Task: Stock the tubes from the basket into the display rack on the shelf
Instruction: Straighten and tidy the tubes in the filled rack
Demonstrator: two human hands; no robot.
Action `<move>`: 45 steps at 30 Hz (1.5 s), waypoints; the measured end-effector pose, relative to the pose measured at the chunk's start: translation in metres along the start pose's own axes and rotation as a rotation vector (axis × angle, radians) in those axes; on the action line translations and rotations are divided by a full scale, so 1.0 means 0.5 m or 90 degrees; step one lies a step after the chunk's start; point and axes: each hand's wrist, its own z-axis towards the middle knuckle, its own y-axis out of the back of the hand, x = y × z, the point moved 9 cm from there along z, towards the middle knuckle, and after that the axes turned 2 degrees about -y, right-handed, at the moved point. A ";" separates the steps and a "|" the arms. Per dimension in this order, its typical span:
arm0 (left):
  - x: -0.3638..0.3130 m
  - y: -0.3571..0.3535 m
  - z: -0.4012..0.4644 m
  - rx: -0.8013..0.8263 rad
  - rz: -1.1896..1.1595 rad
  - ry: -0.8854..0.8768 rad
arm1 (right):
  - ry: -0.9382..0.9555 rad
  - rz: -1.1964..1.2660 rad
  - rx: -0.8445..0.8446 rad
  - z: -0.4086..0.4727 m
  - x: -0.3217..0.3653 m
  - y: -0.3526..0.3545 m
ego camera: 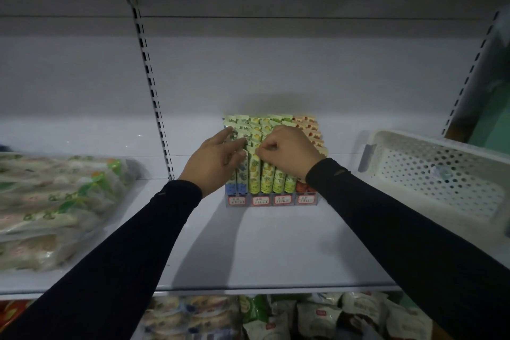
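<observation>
Mostly flat-crimped tubes (266, 176), perforated basket (430, 171)

Bare shelf (265, 243) fronts rack (271, 199); basket (430, 174) right.

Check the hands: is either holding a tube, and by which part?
The right hand pinches the flat top end of a yellow tube in the display rack. The left hand has fingers on the blue tubes' tops; a grip cannot be told.
</observation>
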 end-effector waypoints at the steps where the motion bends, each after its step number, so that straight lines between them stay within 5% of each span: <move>1: -0.004 0.005 -0.002 -0.016 0.004 -0.008 | -0.007 0.004 -0.003 -0.002 -0.005 0.001; 31: -0.066 0.047 -0.010 -0.126 0.084 -0.117 | -0.009 -0.052 0.002 0.001 -0.001 -0.004; 40: -0.075 0.008 -0.012 -0.029 0.077 -0.107 | 0.000 -0.044 0.053 -0.008 0.009 0.005; 45: -0.069 0.004 -0.011 -0.028 0.085 -0.105 | -0.017 0.006 -0.058 -0.033 -0.022 0.066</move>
